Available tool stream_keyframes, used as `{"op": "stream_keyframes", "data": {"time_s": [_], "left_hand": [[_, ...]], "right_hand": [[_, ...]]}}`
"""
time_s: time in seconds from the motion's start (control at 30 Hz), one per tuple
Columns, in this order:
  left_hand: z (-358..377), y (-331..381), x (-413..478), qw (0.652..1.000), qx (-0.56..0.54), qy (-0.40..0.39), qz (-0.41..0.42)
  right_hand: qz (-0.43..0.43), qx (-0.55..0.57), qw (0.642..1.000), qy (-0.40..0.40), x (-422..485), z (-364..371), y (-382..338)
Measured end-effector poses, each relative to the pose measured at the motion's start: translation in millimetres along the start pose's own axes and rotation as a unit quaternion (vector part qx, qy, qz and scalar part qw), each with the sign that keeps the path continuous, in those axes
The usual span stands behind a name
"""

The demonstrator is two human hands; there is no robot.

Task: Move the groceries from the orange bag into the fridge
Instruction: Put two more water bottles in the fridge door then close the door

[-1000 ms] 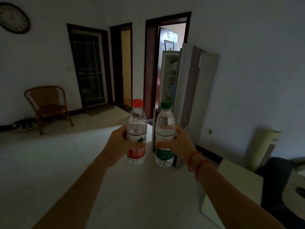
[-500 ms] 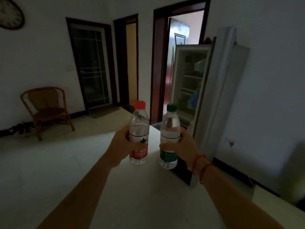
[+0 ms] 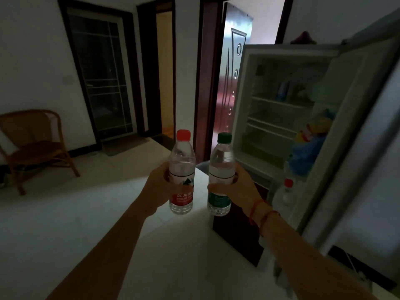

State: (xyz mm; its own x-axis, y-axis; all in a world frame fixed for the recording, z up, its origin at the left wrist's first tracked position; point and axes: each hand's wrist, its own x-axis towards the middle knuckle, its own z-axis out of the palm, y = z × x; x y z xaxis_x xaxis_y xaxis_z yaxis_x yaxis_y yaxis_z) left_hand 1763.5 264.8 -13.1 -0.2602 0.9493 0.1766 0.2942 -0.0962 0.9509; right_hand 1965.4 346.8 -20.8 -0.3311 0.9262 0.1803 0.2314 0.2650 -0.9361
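Observation:
My left hand grips a clear water bottle with a red cap and red label, held upright at chest height. My right hand grips a second water bottle with a green cap and green label, also upright, just right of the first. The fridge stands open ahead on the right, its white shelves mostly bare. Its open door swings toward me on the right and holds a blue and yellow bag and another red-capped bottle. The orange bag is out of view.
A wicker chair stands at the left wall. A dark glass door and two open doorways lie straight ahead. The pale tiled floor stretches between me and the fridge. A white wall runs along the right behind the fridge door.
I have walked closer to the fridge; it now fills the right side of the view and its shelves show. Both bottles stay held upright in the same grip.

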Motion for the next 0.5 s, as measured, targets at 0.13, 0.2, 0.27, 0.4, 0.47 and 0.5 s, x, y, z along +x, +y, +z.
{"op": "stream_keyframes", "data": {"time_s": [0.13,0.2,0.27,0.4,0.47,0.5], "left_hand": [[-17,-33,93,0.999,-0.010,-0.030,0.008],[-23,-44,143,0.998,-0.015,-0.052,0.014],[-28,-52,187,0.997,-0.015,-0.074,0.025],[-30,-62,266,0.994,-0.017,-0.102,0.045],[-29,-71,302,0.992,-0.023,-0.116,0.047],[-27,-76,319,0.991,-0.025,-0.125,0.046]], "right_hand": [[0.006,-0.011,1.000,0.023,78,24,15],[0.010,-0.019,0.999,0.036,118,32,18],[0.013,-0.033,0.998,0.048,156,36,24],[0.033,-0.043,0.995,0.087,224,37,31],[0.035,-0.036,0.993,0.104,251,36,34],[0.036,-0.031,0.993,0.112,264,35,37]]}}
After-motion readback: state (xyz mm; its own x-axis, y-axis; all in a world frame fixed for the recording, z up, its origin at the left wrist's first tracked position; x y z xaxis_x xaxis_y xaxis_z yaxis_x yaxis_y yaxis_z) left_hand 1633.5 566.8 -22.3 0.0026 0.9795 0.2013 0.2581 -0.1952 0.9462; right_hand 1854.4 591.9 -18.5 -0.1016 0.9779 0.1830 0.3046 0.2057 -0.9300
